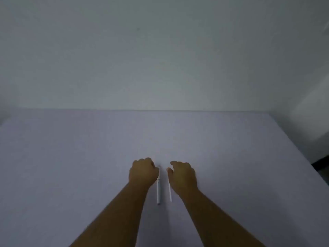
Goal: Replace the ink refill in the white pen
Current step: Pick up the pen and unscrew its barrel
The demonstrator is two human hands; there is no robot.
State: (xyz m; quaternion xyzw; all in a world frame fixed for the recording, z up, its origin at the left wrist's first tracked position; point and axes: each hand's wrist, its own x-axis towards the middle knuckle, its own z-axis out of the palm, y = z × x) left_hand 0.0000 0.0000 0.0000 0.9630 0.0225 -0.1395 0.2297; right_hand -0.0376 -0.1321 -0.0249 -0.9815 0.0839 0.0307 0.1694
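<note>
Head view, only view. Pale table [71,157] fills the lower half, plain wall behind it. The white pen [158,190] lies flat on the table near centre, long axis running away from the person, tip end at the far side. Everything placed off the pen from here.

Left hand [143,172] sits just left of the pen's far half, knuckles up, fingers curled. It touches or overlaps the pen near the tip end; the fingertips are hidden, so whether it actually pinches the pen can't be told. Right hand [182,175] is just right of the pen, loosely curled, thumb and forefinger apart, nothing clearly in it. A thin white refill [169,188] lies parallel to the pen on its right side, near but apart from it, partly under the edge of the right hand. Contact there is unclear too. Frame is dim and soft.

Handling, as a judgement: the pen is light, rigid plastic, smooth barrel, likely to roll or slip on the flat top. Best hold is one hand pinching mid-barrel, the other on the tip section to twist it off. The refill is very light, thin, a bit bendy; pinch it near the middle or back end, keep it straight, don't lever it. It sits flush to the table, so it may need a nail-edge pick or a roll to lift.
</note>
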